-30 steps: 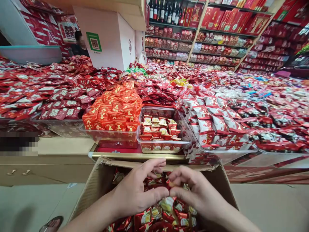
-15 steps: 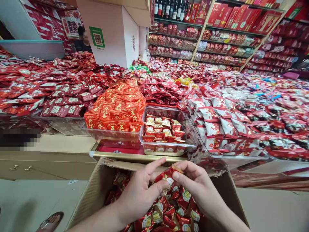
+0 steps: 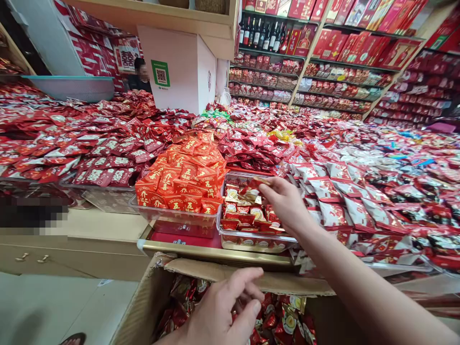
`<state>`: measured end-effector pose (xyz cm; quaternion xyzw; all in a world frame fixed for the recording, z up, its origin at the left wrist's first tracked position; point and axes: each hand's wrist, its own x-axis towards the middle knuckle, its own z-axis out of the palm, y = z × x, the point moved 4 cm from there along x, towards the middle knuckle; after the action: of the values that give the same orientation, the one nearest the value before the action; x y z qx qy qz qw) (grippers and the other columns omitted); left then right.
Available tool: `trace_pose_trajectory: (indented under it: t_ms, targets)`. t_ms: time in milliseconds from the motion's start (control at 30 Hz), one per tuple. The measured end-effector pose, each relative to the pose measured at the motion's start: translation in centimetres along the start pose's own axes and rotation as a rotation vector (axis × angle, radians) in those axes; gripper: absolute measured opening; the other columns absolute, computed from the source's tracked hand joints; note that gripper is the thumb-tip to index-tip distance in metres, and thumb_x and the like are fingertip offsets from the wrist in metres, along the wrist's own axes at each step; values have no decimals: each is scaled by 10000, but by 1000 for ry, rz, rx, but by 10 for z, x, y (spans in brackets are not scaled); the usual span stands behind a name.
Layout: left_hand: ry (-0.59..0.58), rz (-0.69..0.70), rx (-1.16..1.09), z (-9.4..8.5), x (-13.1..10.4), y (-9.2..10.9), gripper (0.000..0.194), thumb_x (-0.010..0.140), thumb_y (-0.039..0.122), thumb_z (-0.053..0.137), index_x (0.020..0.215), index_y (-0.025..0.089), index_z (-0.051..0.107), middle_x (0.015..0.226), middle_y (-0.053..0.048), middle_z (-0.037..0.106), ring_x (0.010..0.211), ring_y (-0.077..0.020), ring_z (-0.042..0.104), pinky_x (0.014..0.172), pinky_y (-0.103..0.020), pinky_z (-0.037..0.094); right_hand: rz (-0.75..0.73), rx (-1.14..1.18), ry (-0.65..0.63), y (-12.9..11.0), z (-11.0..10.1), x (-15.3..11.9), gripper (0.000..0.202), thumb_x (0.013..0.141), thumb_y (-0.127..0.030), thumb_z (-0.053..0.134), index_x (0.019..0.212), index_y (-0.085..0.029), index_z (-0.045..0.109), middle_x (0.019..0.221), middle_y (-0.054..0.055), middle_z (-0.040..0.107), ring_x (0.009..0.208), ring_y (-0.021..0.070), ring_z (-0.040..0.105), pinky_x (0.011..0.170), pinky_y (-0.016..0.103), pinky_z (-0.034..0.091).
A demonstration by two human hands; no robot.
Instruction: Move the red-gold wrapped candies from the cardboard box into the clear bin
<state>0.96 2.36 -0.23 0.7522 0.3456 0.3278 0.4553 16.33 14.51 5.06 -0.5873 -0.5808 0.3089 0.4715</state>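
My right hand reaches over a clear plastic bin, its thumb and fingers closed on the end of a wrapped candy. The wrapper is red and gold, and the candy is above rows of similar candies standing in the bin. My left hand hovers above an open cardboard box, fingers bent and thumb apart, with nothing seen in it. Loose red candies with a yellow-and-white print lie in the box, partly hidden by my left hand.
A clear bin of orange-red packets stands left of the candy bin, and white-and-red packets are heaped to its right. Beyond lie more heaps, a white pillar and stocked shelves. A person is at the back left.
My right hand has moved up and forward from the box to the bin with the candy. My left hand has let go of the candy and dropped lower over the box. The view has tilted up.
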Motion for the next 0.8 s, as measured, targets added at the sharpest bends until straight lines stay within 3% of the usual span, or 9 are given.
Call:
trace_pose_trajectory:
  t_ms: [100, 233, 400, 567, 667, 800]
  targets:
    - [-48, 114, 107, 3, 1, -2, 375, 698, 76, 468, 1067, 138, 499, 794, -70, 681, 665, -143, 625, 655, -219, 491, 126, -200, -105, 23, 33, 36, 50, 744, -186, 494, 736, -153, 530, 651, 2, 556, 595, 112, 508, 552, 229, 406]
    - [-120, 189, 158, 5, 0, -4, 345, 695, 83, 487, 1035, 120, 537, 787, -80, 691, 695, -161, 637, 692, -222, 484, 221, -260, -216, 40, 58, 36, 40, 752, -149, 491, 760, -140, 528, 578, -3, 555, 515, 100, 511, 488, 213, 400]
    - [-210, 191, 231, 8, -1, -6, 334, 701, 87, 487, 1025, 136, 548, 798, -65, 688, 722, -172, 630, 694, -229, 484, 274, -368, -273, 42, 65, 26, 196, 754, -211, 531, 940, -170, 482, 652, 2, 608, 511, 100, 540, 471, 210, 404]
    - [-338, 159, 337, 14, -2, -11, 349, 716, 121, 505, 1062, 145, 545, 847, -75, 682, 732, -190, 631, 682, -247, 496, 180, -558, -339, 36, 66, 27, 122, 722, -278, 566, 732, -157, 572, 631, 28, 611, 578, 130, 546, 522, 232, 377]
    - [-385, 135, 414, 15, -2, -16, 343, 728, 153, 512, 1068, 180, 545, 846, -64, 681, 727, -198, 630, 662, -258, 501, 119, -663, -362, 29, 64, 26, 214, 661, -354, 618, 757, -163, 600, 677, 43, 619, 639, 163, 549, 541, 249, 362]
    - [-426, 120, 475, 18, -3, -19, 346, 735, 183, 519, 1080, 203, 543, 847, -56, 677, 730, -206, 631, 664, -270, 503, 57, -755, -385, 23, 65, 23, 220, 638, -330, 632, 791, -173, 615, 738, 52, 631, 699, 174, 557, 573, 248, 366]
